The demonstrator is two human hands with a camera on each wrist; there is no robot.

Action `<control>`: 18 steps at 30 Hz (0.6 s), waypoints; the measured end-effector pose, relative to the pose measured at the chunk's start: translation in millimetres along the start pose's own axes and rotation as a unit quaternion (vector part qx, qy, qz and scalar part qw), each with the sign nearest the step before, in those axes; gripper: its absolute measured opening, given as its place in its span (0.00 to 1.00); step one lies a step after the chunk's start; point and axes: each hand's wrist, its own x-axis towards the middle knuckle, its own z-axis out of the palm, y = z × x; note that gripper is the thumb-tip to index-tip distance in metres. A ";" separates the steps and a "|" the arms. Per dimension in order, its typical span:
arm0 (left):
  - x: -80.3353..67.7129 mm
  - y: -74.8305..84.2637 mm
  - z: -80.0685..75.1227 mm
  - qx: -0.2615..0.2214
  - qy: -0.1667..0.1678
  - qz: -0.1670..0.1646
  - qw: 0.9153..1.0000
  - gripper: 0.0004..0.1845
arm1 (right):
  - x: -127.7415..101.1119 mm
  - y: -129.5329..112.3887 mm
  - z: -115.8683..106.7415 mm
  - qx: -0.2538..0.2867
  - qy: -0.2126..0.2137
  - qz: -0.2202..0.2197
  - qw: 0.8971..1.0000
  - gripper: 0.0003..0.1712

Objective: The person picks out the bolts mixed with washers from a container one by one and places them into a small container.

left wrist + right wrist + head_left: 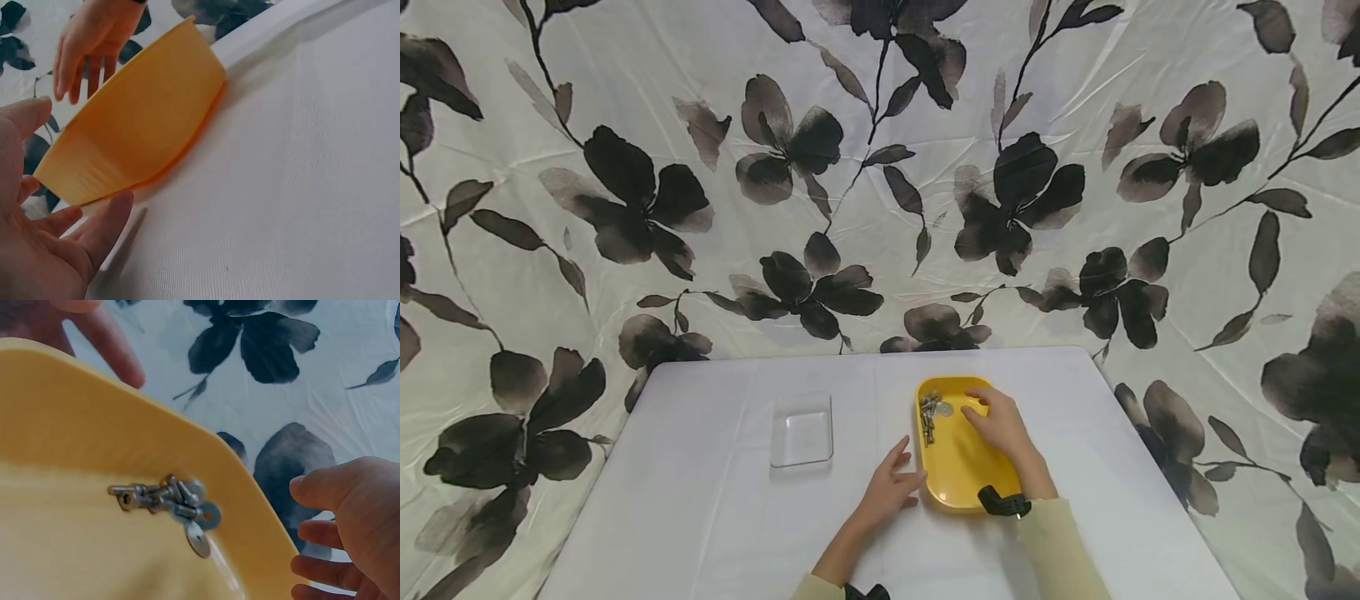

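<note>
A yellow tray (962,471) stands on the white table, right of its middle. Small metal bolts (928,423) lie heaped along the tray's far left side, beside a round washer (945,409). In the right wrist view, the bolts (147,497) and some washers (199,540) show more plainly. My left hand (886,493) is at the tray's left wall with fingers spread, holding nothing; whether it touches the wall I cannot tell. Over the tray's far right part is my right hand (1002,425), its fingers loosely bent and nothing between them.
A clear square container (802,463) stands on the table (715,500) left of the tray. Behind the table hangs a floral cloth (917,208). A black strap (1003,502) is around the right wrist.
</note>
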 end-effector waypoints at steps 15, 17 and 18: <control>-3.3 0.3 10.4 -0.009 -0.004 -0.001 1.000 0.41 | 31.2 -5.6 38.0 0.039 -0.053 0.019 0.998 0.18; -3.7 0.9 11.7 -0.017 -0.007 -0.002 1.000 0.40 | 34.1 -3.6 41.6 0.047 -0.062 0.011 0.997 0.17; -3.8 0.7 12.5 -0.022 -0.009 0.000 1.000 0.40 | 35.5 -2.0 43.2 0.051 -0.066 0.010 0.996 0.16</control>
